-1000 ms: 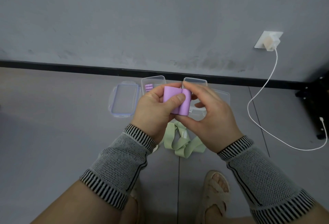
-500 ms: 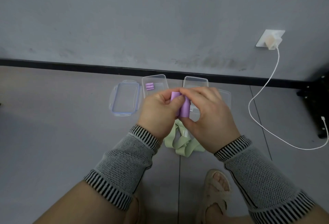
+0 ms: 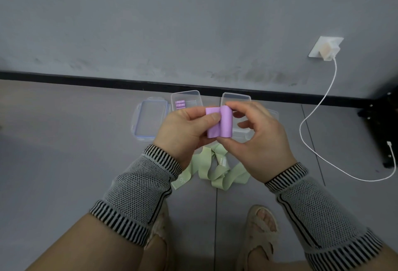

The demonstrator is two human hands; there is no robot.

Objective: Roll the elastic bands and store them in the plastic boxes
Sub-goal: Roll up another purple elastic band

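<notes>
Lid (image 3: 148, 120) left of boxes (image 3: 187, 100); loose bands (image 3: 215, 169) on floor before boxes.

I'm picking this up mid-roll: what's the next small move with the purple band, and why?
Probably keep rolling: the right hand turns the rolled part of the purple band over the flat tail pinched by the left hand. That tail is still unrolled, so it isn't ready for the plastic box holding purple rolls.

**Room: grey wall, grey tile floor**

Matte grey painted wall (image 3: 172, 23), scuffed near the bottom, with a black skirting strip (image 3: 86, 79) along its base. Grey tiled floor (image 3: 53, 141), thin grout lines. White wall socket (image 3: 325, 46) at right, white charging cable (image 3: 310, 115) trailing onto floor. Black metal frame (image 3: 385, 124) at far right. Light even, soft.
</notes>
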